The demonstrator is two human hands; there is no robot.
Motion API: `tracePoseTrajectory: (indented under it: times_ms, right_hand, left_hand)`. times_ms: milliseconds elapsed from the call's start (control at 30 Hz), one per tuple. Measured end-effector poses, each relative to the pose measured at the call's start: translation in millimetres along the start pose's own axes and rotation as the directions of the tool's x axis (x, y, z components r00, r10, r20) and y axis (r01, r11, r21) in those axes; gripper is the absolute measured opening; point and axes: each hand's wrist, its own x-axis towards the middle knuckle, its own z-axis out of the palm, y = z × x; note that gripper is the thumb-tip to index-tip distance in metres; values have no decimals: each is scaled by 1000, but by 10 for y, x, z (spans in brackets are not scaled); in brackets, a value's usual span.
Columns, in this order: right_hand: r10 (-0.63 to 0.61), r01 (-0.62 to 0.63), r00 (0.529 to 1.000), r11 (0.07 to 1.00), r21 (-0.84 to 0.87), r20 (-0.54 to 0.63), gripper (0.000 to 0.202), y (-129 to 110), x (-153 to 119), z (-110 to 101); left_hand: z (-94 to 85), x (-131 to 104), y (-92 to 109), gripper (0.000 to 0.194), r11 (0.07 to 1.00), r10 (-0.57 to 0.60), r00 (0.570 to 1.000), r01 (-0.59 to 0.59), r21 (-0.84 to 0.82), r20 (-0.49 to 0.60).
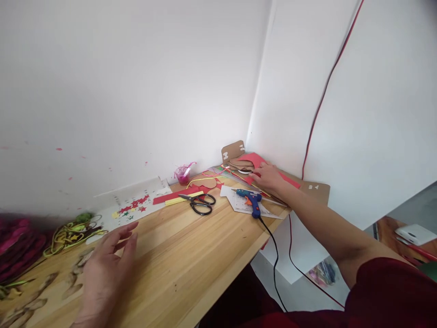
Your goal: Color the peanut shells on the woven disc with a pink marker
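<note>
My left hand [108,266] is over the left part of the wooden table [191,246], fingers apart and nothing in it. My right hand [268,176] reaches to the far corner, its fingers on or just above the pile of red paper [254,158] and brown cardboard pieces [241,165]; whether it grips anything is unclear. Nearer than that hand, a blue glue gun [253,202] lies on white paper [235,202]. Black-handled scissors [202,203] lie open left of it, touching yellow [184,198] and red strips [165,197].
Small red stars [134,203] lie on a white sheet [109,217] by the wall. A pink-stained cup [183,175] stands behind the strips. Yellow-green cords [70,237] and dark pink coils [18,250] are at left. The glue gun's black cable [276,255] hangs over the front edge.
</note>
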Motion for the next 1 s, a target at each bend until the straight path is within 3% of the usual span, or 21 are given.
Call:
tracePoseTrajectory:
  times_ms: [67, 267, 500, 800, 1000]
  right_hand:
    - [45, -46, 999, 998, -38, -18, 53, 116, 35, 16]
    - [210, -215, 976, 970, -112, -48, 55, 290, 282, 6]
    - [2, 2, 1000, 991, -136, 29, 48, 51, 447, 8]
    - [195, -184, 981, 947, -263, 17, 48, 346, 545, 18]
    - [93, -89, 996, 969, -230, 7, 43, 203, 691, 92]
  left_hand:
    - [-21, -11, -47, 36, 999, 0, 999, 2, 32, -46]
    - [-149, 51, -55, 27, 998, -49, 999, 48, 45, 20]
    - [-168, 85, -87, 24, 995, -44, 999, 45, 92, -18]
    - [-124, 138, -211, 26, 995, -4, 1000, 5, 96, -6]
    - [-138, 153, -254, 29, 992, -29, 1000, 29, 124, 0]
